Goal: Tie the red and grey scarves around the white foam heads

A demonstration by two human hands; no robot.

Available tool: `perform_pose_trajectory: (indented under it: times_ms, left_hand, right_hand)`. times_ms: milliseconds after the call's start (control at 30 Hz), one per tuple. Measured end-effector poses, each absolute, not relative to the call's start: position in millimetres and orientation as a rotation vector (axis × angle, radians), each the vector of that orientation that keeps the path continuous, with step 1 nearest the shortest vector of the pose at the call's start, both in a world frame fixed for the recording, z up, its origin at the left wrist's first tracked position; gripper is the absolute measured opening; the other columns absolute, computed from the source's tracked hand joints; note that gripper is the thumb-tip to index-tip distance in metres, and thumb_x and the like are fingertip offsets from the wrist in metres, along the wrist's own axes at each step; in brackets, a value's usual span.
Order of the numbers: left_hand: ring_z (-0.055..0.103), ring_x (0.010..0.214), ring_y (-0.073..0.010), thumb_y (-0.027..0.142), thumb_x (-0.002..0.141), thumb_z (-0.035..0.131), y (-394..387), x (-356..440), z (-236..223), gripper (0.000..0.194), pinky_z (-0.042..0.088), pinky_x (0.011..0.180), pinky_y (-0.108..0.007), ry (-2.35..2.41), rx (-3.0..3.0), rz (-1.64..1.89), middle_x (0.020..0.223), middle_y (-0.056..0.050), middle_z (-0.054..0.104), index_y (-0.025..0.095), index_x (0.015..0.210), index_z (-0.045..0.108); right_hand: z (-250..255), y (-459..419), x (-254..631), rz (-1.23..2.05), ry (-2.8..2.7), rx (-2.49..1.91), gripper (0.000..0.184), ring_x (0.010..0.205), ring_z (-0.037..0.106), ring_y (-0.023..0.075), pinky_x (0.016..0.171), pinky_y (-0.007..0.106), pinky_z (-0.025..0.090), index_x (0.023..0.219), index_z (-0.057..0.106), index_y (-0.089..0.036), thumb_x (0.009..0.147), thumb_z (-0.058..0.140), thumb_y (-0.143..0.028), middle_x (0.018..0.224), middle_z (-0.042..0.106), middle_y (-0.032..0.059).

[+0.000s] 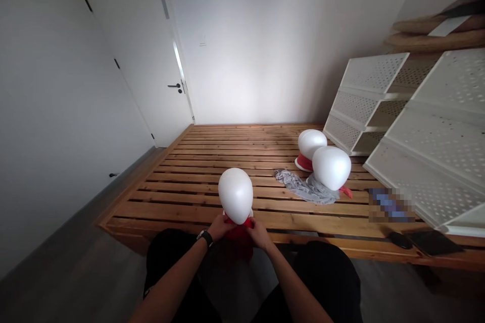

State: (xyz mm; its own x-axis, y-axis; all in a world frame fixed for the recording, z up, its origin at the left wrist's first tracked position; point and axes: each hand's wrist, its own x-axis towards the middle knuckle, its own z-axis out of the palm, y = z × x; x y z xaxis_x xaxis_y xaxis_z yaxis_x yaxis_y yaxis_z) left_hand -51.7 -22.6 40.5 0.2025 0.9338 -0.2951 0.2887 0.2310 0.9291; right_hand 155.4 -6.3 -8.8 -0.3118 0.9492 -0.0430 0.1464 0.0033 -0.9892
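Observation:
A white foam head (235,195) stands upright at the near edge of a wooden slatted platform (182,186). A red cloth (239,236) is wrapped at its neck and hangs down in front. My left hand (220,226), with a watch on the wrist, and my right hand (258,232) both have their fingers closed on the red cloth, one at each side of the neck. Two more white foam heads (311,143) (331,167) stand further right, one with red cloth at its base, the other on a grey cloth (305,186).
White perforated shelf units (369,103) (439,141) lean at the right on the platform. A dark phone (434,242) and a small black object (400,240) lie near the front right edge. A white door (140,50) stands at the back left. My knees are below the platform edge.

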Motion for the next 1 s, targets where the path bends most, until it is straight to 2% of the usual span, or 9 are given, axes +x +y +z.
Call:
perform_pose_trajectory:
  times_ms: [200,400,500,600,767,933,1000]
  left_hand:
    - [0.039,0.053,-0.0086,0.065,0.064,0.078,-25.7,-46.5,33.6,0.054,0.031,0.057,-0.026,1.275,1.073,0.821,0.052,0.003,0.046,0.015,0.061,0.055]
    - [0.042,0.056,-0.0098,0.043,0.058,0.088,-29.5,-59.0,30.6,0.039,0.031,0.058,-0.026,1.123,0.951,0.749,0.051,0.003,0.049,0.014,0.069,0.065]
    - [0.038,0.054,-0.0079,0.046,0.063,0.085,-33.8,-64.5,31.3,0.042,0.030,0.058,-0.026,1.058,0.928,0.786,0.049,0.004,0.044,0.016,0.058,0.056]
    - [0.038,0.056,-0.0071,0.049,0.066,0.083,-38.1,-64.4,31.6,0.047,0.031,0.060,-0.025,1.029,0.923,0.837,0.051,0.005,0.042,0.017,0.055,0.051]
    - [0.035,0.052,-0.0065,0.048,0.067,0.084,-41.5,-61.5,31.7,0.041,0.028,0.057,-0.026,1.084,0.996,0.754,0.052,0.004,0.048,0.013,0.068,0.063]
    - [0.052,0.059,-0.0124,0.054,0.072,0.076,-38.1,-70.7,43.6,0.043,0.039,0.063,-0.027,1.159,1.247,0.492,0.063,-0.002,0.063,0.012,0.075,0.069]
    - [0.051,0.057,-0.0124,0.053,0.070,0.077,-35.5,-78.3,50.6,0.041,0.038,0.061,-0.027,1.173,1.262,0.453,0.062,-0.001,0.063,0.013,0.076,0.069]
  right_hand:
    - [-5.6,-7.8,140.4,1.499,-1.437,-1.138,0.035,0.075,0.063,0.0221,0.067,0.031,0.049,0.088,0.068,-0.019,0.072,0.066,-0.050,0.081,0.072,0.0049]
    - [-15.2,-4.9,147.5,1.471,-1.270,-1.294,0.035,0.057,0.053,0.0154,0.055,0.025,0.040,0.086,0.065,-0.018,0.074,0.058,-0.051,0.066,0.065,0.0015]
    - [-17.0,-3.2,155.1,1.425,-1.246,-1.360,0.033,0.056,0.053,0.0151,0.055,0.025,0.039,0.087,0.065,-0.019,0.074,0.057,-0.048,0.066,0.066,0.0012]
    - [-14.1,-4.6,159.6,1.396,-1.269,-1.390,0.031,0.058,0.054,0.0158,0.056,0.025,0.040,0.085,0.065,-0.019,0.073,0.056,-0.046,0.067,0.066,0.0015]
    - [-5.2,-18.5,160.6,1.434,-1.407,-1.334,0.030,0.067,0.060,0.0187,0.061,0.027,0.045,0.084,0.068,-0.018,0.070,0.060,-0.042,0.076,0.071,0.0032]
    - [5.4,-28.5,160.6,1.420,-1.511,-1.333,0.030,0.079,0.064,0.0223,0.069,0.030,0.050,0.093,0.072,-0.018,0.071,0.062,-0.037,0.087,0.074,0.0039]
    - [8.5,-26.9,161.7,1.401,-1.520,-1.366,0.029,0.077,0.064,0.0220,0.069,0.030,0.050,0.093,0.072,-0.018,0.072,0.061,-0.036,0.084,0.074,0.0038]
